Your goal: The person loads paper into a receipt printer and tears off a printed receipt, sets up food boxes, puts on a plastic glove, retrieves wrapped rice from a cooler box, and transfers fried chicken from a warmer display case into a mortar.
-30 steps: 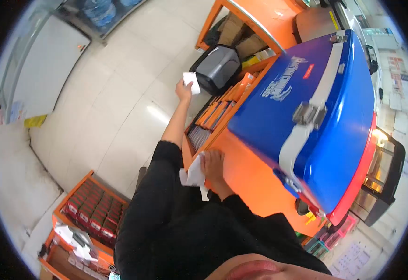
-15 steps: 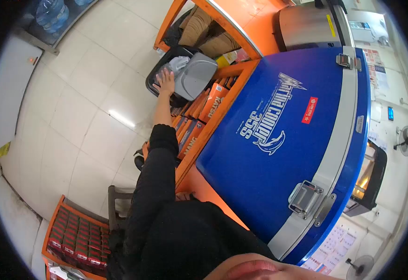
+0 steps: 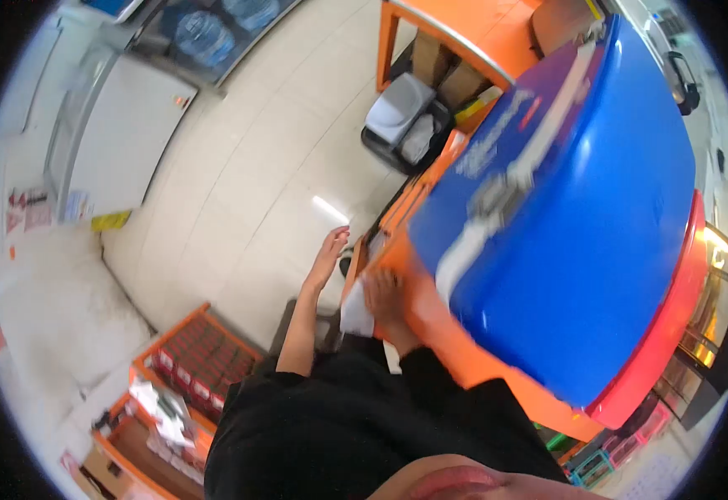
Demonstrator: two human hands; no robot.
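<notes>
1. The white paper [image 3: 357,307] is at the corner of the orange counter [image 3: 431,312], touching the right hand [image 3: 385,302] on its left side; its visible long axis points roughly back toward the wearer's body, and the right hand is the nearer one
2. The right hand's fingers bend over the paper and counter edge, but blur hides whether they pinch it or merely press, so I cannot tell
3. The left hand [image 3: 327,260] is released and empty, fingers loosely extended over the floor, just beyond the paper's left side
4. Beside the right hand, the blue cooler [image 3: 585,225] rests on the counter: glossy, rounded, hard-looking, with a pale band, a metallic latch and a red lower rim
5. Farther ahead, past both hands, the bin [image 3: 370,143] stands on smooth, shiny floor tiles [image 3: 247,179]; its dark body has a grey, rounded lid, with crumpled white material showing beside it
6. Farthest off, clear bluish bottles [image 3: 204,37] stand on a shelf
</notes>
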